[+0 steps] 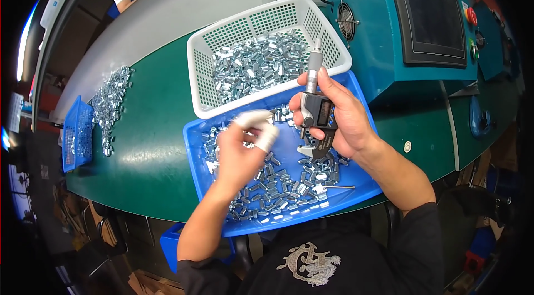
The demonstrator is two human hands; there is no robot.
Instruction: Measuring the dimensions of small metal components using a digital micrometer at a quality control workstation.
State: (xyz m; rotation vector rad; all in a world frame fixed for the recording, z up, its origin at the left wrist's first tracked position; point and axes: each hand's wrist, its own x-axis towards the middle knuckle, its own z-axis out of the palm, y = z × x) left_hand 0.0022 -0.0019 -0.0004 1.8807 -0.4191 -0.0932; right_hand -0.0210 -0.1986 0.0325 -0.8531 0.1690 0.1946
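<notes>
Black micrometer (324,112) in right hand (351,119), left hand (238,155) above blue tray (285,156), left grip unclear

The black shirt (367,253) bears a silvery emblem (310,264).
</notes>
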